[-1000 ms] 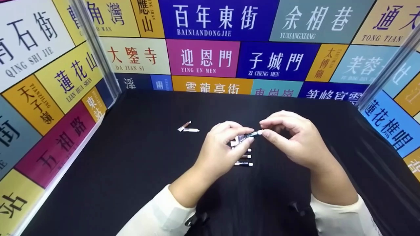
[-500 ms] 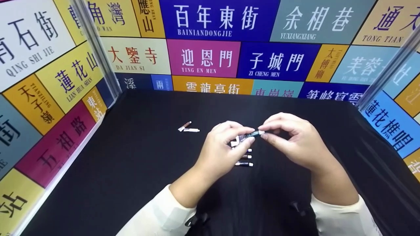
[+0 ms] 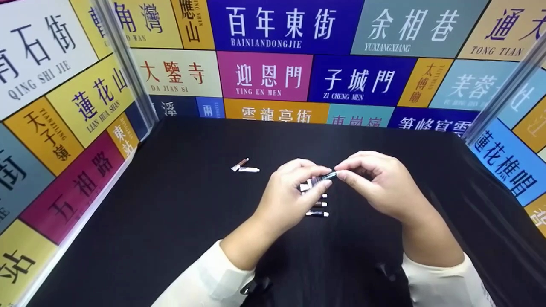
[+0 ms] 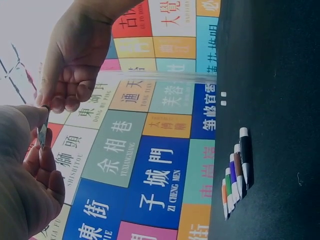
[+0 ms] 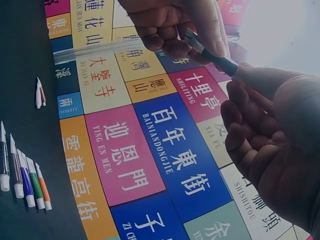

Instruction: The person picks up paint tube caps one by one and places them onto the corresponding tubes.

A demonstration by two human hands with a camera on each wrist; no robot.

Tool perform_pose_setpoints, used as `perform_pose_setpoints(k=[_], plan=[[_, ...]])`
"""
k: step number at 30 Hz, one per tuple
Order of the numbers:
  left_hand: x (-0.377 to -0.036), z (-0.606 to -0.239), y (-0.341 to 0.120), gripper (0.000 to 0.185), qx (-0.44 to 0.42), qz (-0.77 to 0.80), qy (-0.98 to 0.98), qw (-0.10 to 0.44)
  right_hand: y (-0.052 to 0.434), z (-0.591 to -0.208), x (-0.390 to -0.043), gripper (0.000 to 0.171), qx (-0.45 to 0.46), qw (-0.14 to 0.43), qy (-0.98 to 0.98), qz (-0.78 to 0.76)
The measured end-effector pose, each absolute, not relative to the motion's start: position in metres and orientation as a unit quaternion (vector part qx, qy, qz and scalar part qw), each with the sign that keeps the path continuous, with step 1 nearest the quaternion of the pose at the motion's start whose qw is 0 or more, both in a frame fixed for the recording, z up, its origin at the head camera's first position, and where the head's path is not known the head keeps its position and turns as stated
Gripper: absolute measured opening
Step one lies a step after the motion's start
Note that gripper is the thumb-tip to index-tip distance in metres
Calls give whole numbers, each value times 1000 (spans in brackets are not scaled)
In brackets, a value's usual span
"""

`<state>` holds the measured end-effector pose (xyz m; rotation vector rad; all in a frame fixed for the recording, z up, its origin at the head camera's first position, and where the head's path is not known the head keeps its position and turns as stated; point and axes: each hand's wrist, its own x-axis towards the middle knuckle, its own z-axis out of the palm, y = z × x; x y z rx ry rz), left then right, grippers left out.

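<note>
A small dark paint tube [image 3: 327,175] is held up above the table between both hands. My left hand [image 3: 286,192] pinches its body between thumb and fingers. My right hand [image 3: 379,183] pinches the other end, and its fingertips hide the cap. In the right wrist view the tube [image 5: 220,61] slants between the two hands. Under the left hand lies a row of several paint tubes with white caps: a black one [image 5: 4,162], a brown one [image 5: 15,167], a blue-purple one [image 5: 25,180], a green one [image 5: 35,182] and an orange one [image 5: 43,185].
A brown tube [image 3: 243,162] and a white tube [image 3: 249,169] lie together left of the hands. Two small white pieces [image 4: 223,94] sit on the black cloth [image 3: 192,213] in the left wrist view. Panels with printed signs [image 3: 264,74] surround the table.
My right hand has shifted slightly left and down at the tube's end, and its fingers now cover the white cap seen before. The left hand stays nearly still.
</note>
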<state>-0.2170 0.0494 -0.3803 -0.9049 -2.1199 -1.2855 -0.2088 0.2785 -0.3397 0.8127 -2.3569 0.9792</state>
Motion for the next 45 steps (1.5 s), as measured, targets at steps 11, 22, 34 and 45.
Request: perform_pose_setpoints(k=[11,22,34,45], plan=[[-217,-381,50,20,-334,-483,-776,229,280,-341,-210,10,295,228,-859,352],[-218,-382,52,20,-310,-493,-781,226,281,-342,-211,14,304,251,-843,367],[-222,-383,51,21,-306,-487,-785,231,282,-341,-213,12,299,253,-844,367],[-229,-386,48,19,-302,-468,-788,261,288,-341,-217,15,288,263,-833,393]])
